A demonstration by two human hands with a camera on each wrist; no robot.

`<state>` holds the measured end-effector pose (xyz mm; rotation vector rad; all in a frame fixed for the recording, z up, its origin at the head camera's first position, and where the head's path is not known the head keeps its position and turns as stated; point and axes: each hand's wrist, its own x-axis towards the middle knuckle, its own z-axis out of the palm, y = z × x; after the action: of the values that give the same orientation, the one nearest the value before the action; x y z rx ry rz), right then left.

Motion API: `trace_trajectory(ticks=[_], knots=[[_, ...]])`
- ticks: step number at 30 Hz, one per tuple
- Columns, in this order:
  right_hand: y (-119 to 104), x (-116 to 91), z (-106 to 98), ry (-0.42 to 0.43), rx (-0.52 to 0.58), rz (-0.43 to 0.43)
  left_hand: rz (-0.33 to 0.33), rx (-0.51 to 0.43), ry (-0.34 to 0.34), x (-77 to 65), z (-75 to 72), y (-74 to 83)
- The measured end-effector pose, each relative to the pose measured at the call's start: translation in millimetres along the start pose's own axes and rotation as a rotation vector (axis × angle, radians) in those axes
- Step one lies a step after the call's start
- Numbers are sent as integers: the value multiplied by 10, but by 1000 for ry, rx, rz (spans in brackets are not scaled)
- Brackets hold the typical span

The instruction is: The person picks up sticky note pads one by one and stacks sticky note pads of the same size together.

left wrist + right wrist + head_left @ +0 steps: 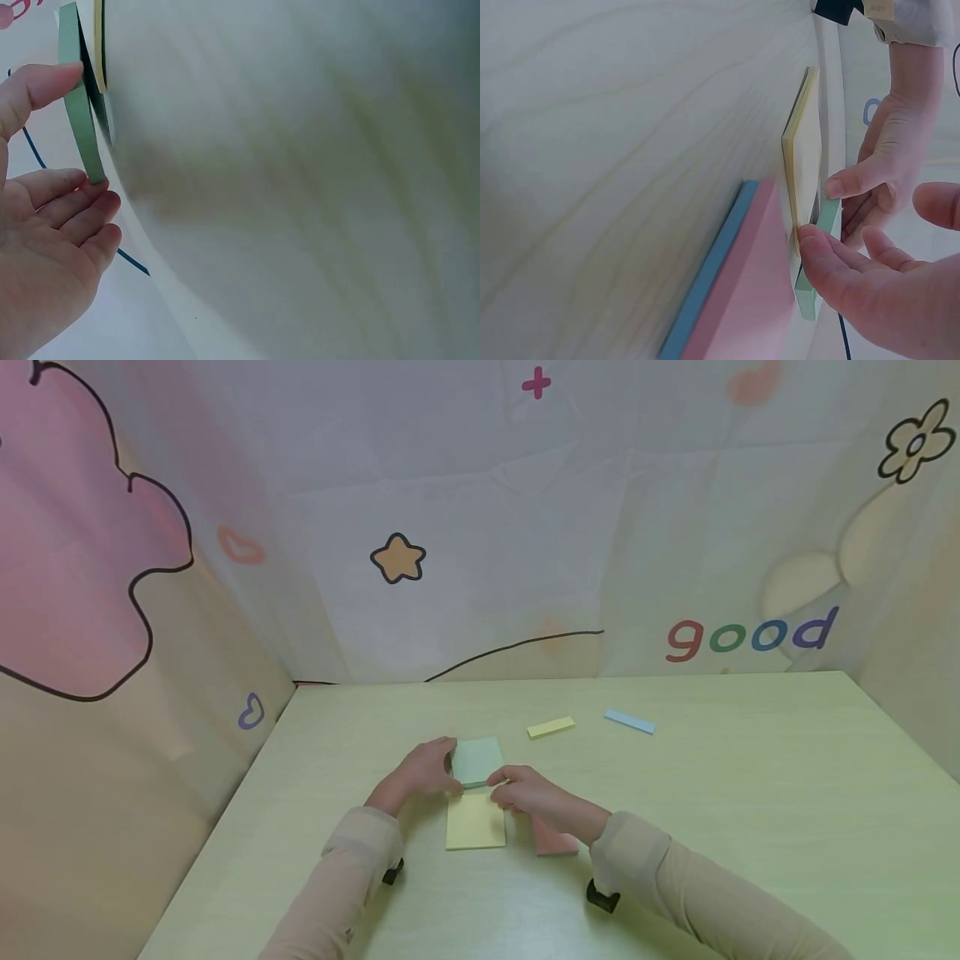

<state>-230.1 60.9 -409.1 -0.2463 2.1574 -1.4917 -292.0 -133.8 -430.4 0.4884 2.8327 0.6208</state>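
Note:
My left hand [423,768] grips a pale green sticky note pad [477,762], its thumb at the near edge and fingers along the left side. In the left wrist view this green pad [80,112] stands slightly tilted between thumb and fingertips. Just nearer lies a square yellow pad [476,827]. My right hand [536,797] hovers over the yellow pad's right corner, its fingertips beside the green pad. The right wrist view shows those fingers [821,255] nearly straight, with the thumb apart. Whether they touch the yellow or the green pad I cannot tell.
Beneath my right hand lies a pink pad [553,839], partly hidden, with a blue pad [709,274] under it. Farther back on the table [750,793] are a narrow yellow strip pad [551,727] and a narrow blue one [630,722]. A printed cloth [480,568] hangs behind.

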Motion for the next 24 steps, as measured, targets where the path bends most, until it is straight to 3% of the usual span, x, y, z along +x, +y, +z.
trace_trajectory(ticks=[11, 24], knots=[[1, -16, -2, -11, -1, -1, -20, -76, 65, -29, -53, 38], [20, -3, -27, -48, 46, -1, -62, -132, 57, -108, -132, 101]])
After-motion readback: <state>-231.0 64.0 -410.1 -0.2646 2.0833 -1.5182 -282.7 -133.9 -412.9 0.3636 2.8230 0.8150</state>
